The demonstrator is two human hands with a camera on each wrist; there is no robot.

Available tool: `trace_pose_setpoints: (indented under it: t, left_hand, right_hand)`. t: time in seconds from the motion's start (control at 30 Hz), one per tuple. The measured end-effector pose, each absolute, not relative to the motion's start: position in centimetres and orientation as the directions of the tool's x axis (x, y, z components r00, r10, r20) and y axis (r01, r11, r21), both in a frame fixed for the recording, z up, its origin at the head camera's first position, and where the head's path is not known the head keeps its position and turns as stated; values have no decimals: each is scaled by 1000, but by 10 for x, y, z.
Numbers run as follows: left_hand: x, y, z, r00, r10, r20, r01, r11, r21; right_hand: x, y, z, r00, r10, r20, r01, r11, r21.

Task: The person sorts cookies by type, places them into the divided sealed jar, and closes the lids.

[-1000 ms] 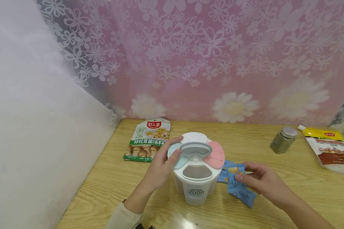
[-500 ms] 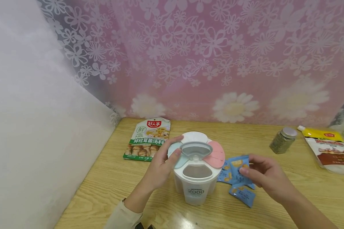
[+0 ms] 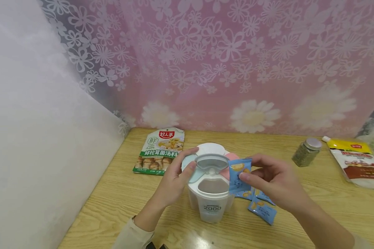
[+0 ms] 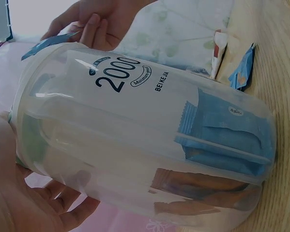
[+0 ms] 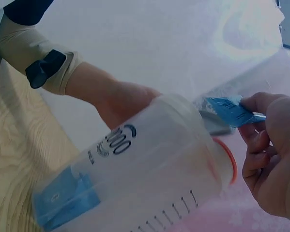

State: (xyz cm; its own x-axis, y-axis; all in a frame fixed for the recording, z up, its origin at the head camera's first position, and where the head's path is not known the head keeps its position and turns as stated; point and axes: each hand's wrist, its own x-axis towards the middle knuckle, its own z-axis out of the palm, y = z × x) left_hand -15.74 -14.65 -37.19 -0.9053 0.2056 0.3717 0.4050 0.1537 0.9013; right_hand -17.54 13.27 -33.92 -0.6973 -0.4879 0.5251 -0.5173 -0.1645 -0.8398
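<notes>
A clear plastic storage canister (image 3: pixel 212 207) marked 2000 stands on the table, its front compartment uncovered under a raised grey flap (image 3: pixel 212 162). My left hand (image 3: pixel 174 180) grips the canister's lid from the left, thumb on top. Between thumb and fingers my right hand (image 3: pixel 277 181) pinches a small blue snack packet (image 3: pixel 239 180), held over the lid's right edge beside the opening. Blue packets (image 4: pixel 227 130) lie in the bottom of one compartment in the left wrist view, and brown ones (image 4: pixel 198 186) in the compartment beside it. Several more blue packets (image 3: pixel 263 210) lie right of the canister.
A green and white soup-seasoning pouch (image 3: pixel 159 152) lies behind left of the canister. At the right stand a glass jar of dried herbs (image 3: pixel 306 153) and a yellow, white and brown spouted pouch (image 3: pixel 356 164). A pink flowered curtain (image 3: pixel 205 69) hangs behind the table.
My right hand has lifted one blue packet off the pile and carried it left and up to the canister's lid. My left hand has stayed on the lid.
</notes>
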Motion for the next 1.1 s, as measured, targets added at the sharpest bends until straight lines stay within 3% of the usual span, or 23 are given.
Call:
trace_pose_setpoints:
  t: [0.23, 0.37, 0.7, 0.97, 1.1]
  left_hand:
    - [-157, -147, -372, -906, 207, 369, 404, 161, 901]
    - [-156, -146, -371, -905, 205, 372, 406, 164, 899]
    - [-157, -147, -372, -903, 206, 377, 413, 174, 894]
    - [-156, -148, -372, -907, 200, 372, 406, 175, 897]
    - [-156, -147, -371, -908, 201, 367, 401, 172, 900]
  right_hand:
    - [-169, 108, -324, -603, -463, 650, -724, -25, -689]
    - [-166, 103, -321, -584, -519, 624, -767, 103, -633]
    - [-170, 106, -328, -617, -569, 544, -695, 70, -716]
    - [-173, 114, -329, -722, -572, 389, -520, 77, -851]
    - [-175, 120, -331, -737, -565, 372, -470, 33, -882]
